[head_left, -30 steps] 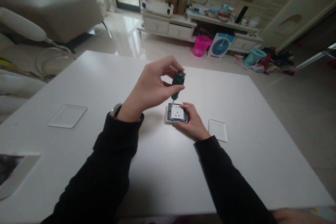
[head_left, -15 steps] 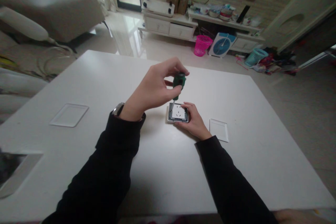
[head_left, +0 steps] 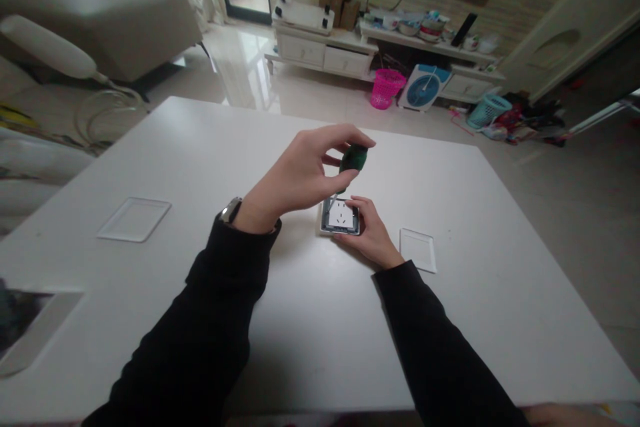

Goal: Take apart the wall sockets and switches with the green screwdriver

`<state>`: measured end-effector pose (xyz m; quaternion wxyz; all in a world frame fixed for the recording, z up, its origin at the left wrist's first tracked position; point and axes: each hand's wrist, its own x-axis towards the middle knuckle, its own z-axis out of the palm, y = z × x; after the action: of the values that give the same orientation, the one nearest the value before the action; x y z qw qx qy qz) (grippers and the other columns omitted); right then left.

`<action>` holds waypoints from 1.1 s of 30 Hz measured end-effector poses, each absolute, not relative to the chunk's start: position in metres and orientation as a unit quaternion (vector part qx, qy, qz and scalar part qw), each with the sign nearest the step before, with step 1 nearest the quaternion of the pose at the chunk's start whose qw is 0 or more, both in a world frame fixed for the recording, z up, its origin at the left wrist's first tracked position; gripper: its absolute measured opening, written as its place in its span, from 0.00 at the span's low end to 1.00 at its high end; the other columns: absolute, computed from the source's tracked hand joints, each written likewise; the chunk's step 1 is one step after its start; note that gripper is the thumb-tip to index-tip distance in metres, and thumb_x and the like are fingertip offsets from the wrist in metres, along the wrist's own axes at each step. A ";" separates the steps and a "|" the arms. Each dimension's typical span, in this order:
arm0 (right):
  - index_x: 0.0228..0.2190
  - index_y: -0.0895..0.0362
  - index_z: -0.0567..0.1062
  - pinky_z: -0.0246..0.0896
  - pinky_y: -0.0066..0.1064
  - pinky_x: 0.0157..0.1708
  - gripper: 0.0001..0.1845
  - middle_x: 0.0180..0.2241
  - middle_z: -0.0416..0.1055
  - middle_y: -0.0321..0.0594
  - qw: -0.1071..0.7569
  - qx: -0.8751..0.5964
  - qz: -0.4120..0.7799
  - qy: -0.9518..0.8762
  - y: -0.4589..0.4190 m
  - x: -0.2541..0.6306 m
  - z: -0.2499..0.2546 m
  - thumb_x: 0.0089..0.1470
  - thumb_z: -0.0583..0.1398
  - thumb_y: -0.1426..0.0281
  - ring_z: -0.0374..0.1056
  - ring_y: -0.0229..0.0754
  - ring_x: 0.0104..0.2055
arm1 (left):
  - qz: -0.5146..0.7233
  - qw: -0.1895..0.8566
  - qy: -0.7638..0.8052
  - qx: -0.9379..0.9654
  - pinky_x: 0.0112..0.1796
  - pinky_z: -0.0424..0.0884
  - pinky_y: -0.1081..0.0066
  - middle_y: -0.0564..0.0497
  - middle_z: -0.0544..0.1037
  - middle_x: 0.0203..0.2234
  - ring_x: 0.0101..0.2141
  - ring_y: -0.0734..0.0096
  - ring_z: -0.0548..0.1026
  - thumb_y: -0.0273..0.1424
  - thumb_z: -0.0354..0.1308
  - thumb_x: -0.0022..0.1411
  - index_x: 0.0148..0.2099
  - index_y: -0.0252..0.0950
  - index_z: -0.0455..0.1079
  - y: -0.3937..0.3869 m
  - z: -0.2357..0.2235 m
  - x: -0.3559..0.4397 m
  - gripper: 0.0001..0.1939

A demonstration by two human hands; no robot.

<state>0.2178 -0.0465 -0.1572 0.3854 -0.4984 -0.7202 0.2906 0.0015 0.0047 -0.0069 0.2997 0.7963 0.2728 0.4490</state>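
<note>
My left hand (head_left: pixel 315 170) is closed around the green handle of a screwdriver (head_left: pixel 354 159). The screwdriver leans, its shaft running down to the left side of a wall socket (head_left: pixel 341 215). Whether its tip sits in a screw is too small to tell. The socket has a white slotted face in a dark frame and lies face up on the white table (head_left: pixel 320 320). My right hand (head_left: pixel 373 233) grips the socket's right side, thumb at the near edge and fingers at the far edge.
One white square cover frame (head_left: pixel 135 238) lies on the table at the left, another white cover frame (head_left: pixel 419 268) just right of my right hand. A rectangular opening with a pale rim (head_left: pixel 47 330) is at the table's left. Beyond stand a pink basket (head_left: pixel 386 88) and a blue fan (head_left: pixel 423 88).
My left hand has shifted slightly right and the screwdriver's handle now tilts further to the right. My right hand and the socket stay in place.
</note>
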 end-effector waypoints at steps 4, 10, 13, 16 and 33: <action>0.55 0.45 0.70 0.63 0.56 0.66 0.37 0.62 0.63 0.46 0.385 -0.499 0.296 -0.718 -0.047 0.217 -0.156 0.45 0.76 0.62 0.61 0.57 0.68 | 0.446 0.293 0.265 0.803 0.49 0.82 0.61 0.47 0.82 0.49 0.49 0.61 0.81 0.24 0.62 0.60 0.52 0.38 0.76 0.004 -0.006 0.001 0.17; 0.55 0.46 0.69 0.63 0.56 0.66 0.38 0.62 0.62 0.47 0.383 -0.498 0.296 -0.719 -0.047 0.218 -0.157 0.44 0.76 0.64 0.61 0.57 0.68 | 0.460 0.265 0.286 0.798 0.41 0.82 0.66 0.46 0.81 0.44 0.44 0.62 0.81 0.28 0.69 0.58 0.46 0.37 0.78 0.008 -0.007 0.000 0.13; 0.55 0.46 0.69 0.62 0.56 0.67 0.38 0.62 0.62 0.47 0.384 -0.496 0.294 -0.721 -0.046 0.218 -0.159 0.44 0.76 0.64 0.60 0.57 0.68 | 0.481 0.252 0.298 0.785 0.37 0.82 0.68 0.47 0.78 0.44 0.41 0.65 0.81 0.28 0.69 0.58 0.45 0.38 0.79 0.010 -0.009 0.000 0.11; 0.55 0.46 0.70 0.63 0.55 0.66 0.38 0.62 0.62 0.47 0.384 -0.495 0.290 -0.724 -0.046 0.219 -0.161 0.45 0.76 0.63 0.60 0.57 0.68 | 0.488 0.257 0.297 0.779 0.38 0.82 0.69 0.48 0.78 0.44 0.41 0.67 0.81 0.26 0.66 0.60 0.49 0.38 0.78 0.010 -0.011 0.000 0.13; 0.55 0.45 0.70 0.62 0.56 0.67 0.38 0.62 0.63 0.46 0.384 -0.497 0.285 -0.724 -0.046 0.218 -0.160 0.45 0.76 0.63 0.61 0.57 0.68 | 0.467 0.261 0.290 0.793 0.40 0.82 0.68 0.48 0.76 0.44 0.42 0.67 0.80 0.25 0.60 0.64 0.52 0.39 0.80 0.011 -0.011 0.000 0.16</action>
<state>0.2181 -0.0465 -0.1598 0.3842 -0.4974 -0.7237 0.2851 0.0004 0.0105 -0.0113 0.2614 0.7933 0.2898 0.4672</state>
